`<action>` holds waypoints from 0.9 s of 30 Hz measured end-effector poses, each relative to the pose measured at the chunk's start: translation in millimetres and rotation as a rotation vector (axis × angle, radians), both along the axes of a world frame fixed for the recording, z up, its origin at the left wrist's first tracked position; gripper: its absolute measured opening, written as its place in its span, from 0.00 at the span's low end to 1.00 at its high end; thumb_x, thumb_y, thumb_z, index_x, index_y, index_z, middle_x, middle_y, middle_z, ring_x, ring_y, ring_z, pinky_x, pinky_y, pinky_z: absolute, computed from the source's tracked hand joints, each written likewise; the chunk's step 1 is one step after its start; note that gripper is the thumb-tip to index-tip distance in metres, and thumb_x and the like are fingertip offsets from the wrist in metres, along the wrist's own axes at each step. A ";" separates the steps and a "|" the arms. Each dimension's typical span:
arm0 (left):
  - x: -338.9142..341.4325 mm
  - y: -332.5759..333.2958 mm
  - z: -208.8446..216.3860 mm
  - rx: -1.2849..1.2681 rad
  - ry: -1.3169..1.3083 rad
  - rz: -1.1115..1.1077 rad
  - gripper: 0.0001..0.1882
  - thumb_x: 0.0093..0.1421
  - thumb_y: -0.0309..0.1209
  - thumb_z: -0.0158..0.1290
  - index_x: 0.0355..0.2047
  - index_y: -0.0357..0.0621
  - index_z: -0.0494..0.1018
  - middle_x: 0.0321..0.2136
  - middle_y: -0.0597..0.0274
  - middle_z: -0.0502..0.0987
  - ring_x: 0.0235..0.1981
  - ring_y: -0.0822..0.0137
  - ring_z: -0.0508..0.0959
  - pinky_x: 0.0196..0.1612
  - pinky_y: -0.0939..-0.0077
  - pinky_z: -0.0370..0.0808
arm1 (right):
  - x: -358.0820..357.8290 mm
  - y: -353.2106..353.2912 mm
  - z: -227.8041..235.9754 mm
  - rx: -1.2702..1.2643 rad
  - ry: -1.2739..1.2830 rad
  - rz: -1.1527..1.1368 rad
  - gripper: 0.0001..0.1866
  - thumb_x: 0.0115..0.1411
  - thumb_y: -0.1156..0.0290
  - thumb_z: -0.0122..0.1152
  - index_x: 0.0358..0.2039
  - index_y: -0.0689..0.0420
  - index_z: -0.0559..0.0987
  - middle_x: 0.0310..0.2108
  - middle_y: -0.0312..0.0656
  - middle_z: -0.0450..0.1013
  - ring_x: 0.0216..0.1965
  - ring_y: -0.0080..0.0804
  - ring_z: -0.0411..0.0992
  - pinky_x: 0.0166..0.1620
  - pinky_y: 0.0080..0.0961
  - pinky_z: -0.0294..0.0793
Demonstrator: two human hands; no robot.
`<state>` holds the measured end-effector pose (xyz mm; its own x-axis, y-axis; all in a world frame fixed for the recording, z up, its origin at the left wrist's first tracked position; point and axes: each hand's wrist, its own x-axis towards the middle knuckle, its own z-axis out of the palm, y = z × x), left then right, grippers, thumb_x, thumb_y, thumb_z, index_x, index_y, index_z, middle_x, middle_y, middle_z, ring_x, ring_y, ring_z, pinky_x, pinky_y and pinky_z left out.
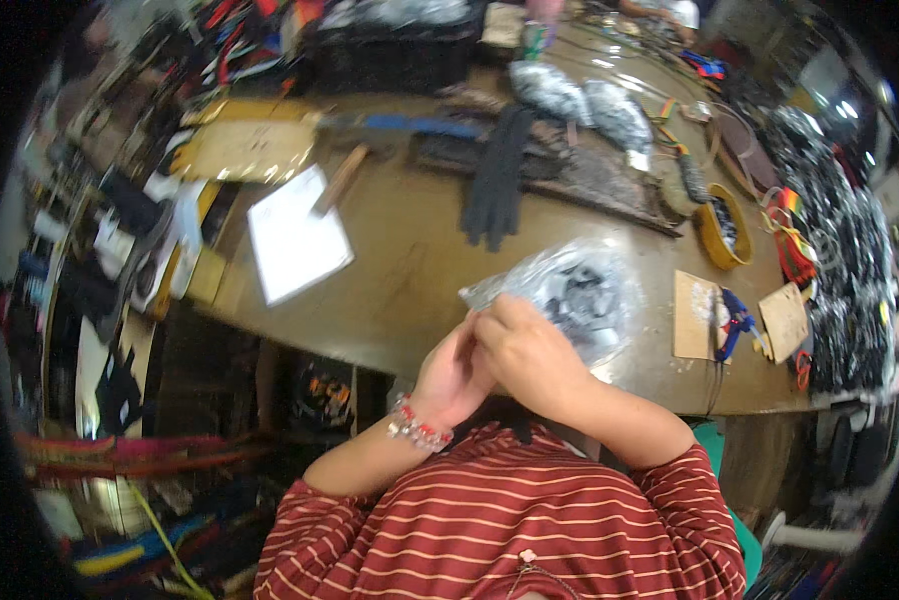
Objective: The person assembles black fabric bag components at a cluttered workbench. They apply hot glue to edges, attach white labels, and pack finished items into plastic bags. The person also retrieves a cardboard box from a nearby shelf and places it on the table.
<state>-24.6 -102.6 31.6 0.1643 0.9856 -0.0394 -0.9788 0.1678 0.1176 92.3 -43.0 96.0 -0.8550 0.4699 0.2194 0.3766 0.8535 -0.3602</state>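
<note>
Close together at the table's near edge, my left hand (454,372) and my right hand (528,352) meet at the fingertips. Both have their fingers closed; what they pinch is too small or hidden to make out. Something dark shows just below the hands, against the striped shirt. Right beside my right hand lies a clear plastic bag (620,290) holding several small black pieces (582,292). The bag's gathered end lies just beyond my fingers.
On the table (370,290) are a white paper sheet (295,240), a wooden stick (340,180), black straps (498,180), a yellow bowl (725,230), a blue-handled tool (736,322) and cardboard pieces (692,315). Black plastic-wrapped bundles (840,270) stand at right.
</note>
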 end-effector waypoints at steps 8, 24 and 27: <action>-41.7 -83.5 -58.5 -0.120 -0.125 0.422 0.17 0.66 0.35 0.38 0.48 0.37 0.67 0.46 0.51 0.72 0.49 0.59 0.72 0.53 0.67 0.68 | -69.4 -64.6 -24.3 0.048 0.215 0.447 0.17 0.45 0.76 0.58 0.39 0.59 0.73 0.50 0.49 0.64 0.56 0.50 0.59 0.56 0.41 0.60; -100.1 -24.4 -20.8 0.042 1.748 0.746 0.11 0.61 0.32 0.49 0.40 0.38 0.73 0.29 0.62 0.76 0.27 0.74 0.76 0.31 0.81 0.73 | 155.7 44.2 -19.8 -0.109 0.864 -0.962 0.12 0.62 0.67 0.52 0.41 0.61 0.75 0.38 0.38 0.71 0.44 0.25 0.66 0.48 0.24 0.65; -22.3 43.5 8.3 0.083 1.813 -0.139 0.16 0.59 0.32 0.53 0.46 0.39 0.70 0.28 0.65 0.75 0.25 0.75 0.75 0.29 0.80 0.75 | 127.8 48.1 -40.8 -0.489 0.395 -0.961 0.22 0.52 0.64 0.63 0.45 0.61 0.74 0.38 0.43 0.73 0.39 0.29 0.70 0.42 0.27 0.69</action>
